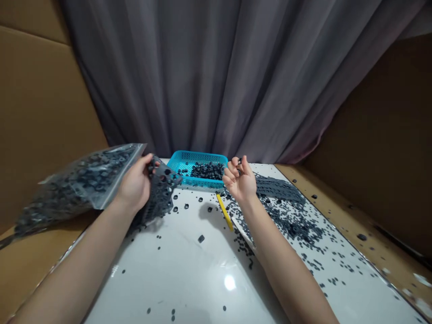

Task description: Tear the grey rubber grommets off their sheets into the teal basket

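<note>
Above the bench, the left hand gripped a holey sheet and the right hand pinched one small piece, best held tight.

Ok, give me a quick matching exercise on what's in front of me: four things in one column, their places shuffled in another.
1 perforated grey sheet
2 small dark piece
3 blue basket
4 yellow stick

a flat on the white table
b pinched in the right hand
c gripped by the left hand
d by the curtain, holding dark rings

Pairs: 1-c; 2-b; 3-d; 4-a.
</note>
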Available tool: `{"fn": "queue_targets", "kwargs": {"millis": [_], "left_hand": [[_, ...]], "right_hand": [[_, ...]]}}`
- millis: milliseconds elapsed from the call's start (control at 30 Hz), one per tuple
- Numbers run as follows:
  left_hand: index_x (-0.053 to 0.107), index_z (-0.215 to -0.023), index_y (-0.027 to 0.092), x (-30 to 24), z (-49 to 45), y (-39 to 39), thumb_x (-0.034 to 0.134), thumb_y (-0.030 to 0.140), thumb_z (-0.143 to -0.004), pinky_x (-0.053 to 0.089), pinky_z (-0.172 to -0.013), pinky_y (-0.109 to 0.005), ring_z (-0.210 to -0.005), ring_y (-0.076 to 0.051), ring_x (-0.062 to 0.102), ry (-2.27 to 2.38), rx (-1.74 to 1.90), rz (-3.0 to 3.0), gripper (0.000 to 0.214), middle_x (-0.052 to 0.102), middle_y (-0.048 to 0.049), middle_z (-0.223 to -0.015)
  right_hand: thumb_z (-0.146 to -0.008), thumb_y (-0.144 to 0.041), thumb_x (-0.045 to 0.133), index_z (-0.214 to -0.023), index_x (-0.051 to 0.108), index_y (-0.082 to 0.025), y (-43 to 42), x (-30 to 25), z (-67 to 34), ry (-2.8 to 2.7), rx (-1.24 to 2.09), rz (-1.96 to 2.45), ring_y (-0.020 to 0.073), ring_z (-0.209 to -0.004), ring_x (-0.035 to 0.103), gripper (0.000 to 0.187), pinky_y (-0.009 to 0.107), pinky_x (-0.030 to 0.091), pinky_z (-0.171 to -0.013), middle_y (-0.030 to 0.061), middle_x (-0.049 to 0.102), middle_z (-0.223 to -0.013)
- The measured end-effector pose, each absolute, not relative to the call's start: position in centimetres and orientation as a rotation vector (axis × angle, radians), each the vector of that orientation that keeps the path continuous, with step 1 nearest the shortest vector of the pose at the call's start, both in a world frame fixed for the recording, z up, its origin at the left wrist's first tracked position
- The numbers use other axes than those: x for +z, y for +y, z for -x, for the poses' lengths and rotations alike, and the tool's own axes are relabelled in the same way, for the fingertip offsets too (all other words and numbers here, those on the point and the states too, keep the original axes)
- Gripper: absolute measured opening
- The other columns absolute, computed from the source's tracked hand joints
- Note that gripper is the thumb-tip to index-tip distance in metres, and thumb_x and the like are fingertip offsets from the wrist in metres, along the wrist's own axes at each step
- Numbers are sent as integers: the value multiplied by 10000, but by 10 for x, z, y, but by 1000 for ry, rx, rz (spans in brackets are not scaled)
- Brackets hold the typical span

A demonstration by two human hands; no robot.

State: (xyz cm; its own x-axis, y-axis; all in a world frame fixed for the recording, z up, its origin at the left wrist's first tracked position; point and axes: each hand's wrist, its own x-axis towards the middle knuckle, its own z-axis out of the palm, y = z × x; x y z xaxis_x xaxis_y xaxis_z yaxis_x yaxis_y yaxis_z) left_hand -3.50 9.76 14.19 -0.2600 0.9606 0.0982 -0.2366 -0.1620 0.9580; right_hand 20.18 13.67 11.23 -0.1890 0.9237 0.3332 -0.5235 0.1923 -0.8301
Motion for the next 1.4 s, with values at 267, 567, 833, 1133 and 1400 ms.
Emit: {"fn": "queue_targets", "kwargs": {"millis": [267,567,833,1133,1400], "left_hand": [[538,-762,162,130,2,76,555,209,-714,401,-680,-246,-736,-139,534,1046,1054,-1573,70,569,17,-726],[496,-846,165,129,0,66,497,283,-826,306,-541,-233,-587,-107,431,1178,957,-1954,119,515,34,-641],[336,-1094,186,131,2,62,501,268,-845,339,-563,-230,-597,-117,510,1047,1017,-1948,310,600,25,-690],[329,-851,246,115,-14,74,640,311,-757,369,-466,-148,-468,-59,424,491,1327,-1108,332,435,101,-551],[458,-827,222,146,18,75,570,195,-770,385,-478,-133,-510,-69,483,716,1527,-1198,128,520,63,-559]], "right_hand": [[-840,-283,451,-715,446,-192,104,124,-174,-1741,949,760,84,-492,314,155,225,259,-493,-53,348,-568],[-910,-350,393,-884,461,-180,81,134,-167,-2423,163,1105,165,-669,520,184,260,283,-560,65,608,-836],[-922,-313,355,-695,425,-184,91,130,-172,-2345,604,873,100,-530,390,270,244,261,-527,-20,468,-600],[-826,-342,506,-608,288,-212,105,102,-148,-1106,1694,454,64,-397,134,334,181,170,-359,-91,180,-495],[-932,-372,339,-626,326,-203,121,118,-191,-900,1777,238,81,-427,75,350,159,239,-380,-76,140,-519]]}}
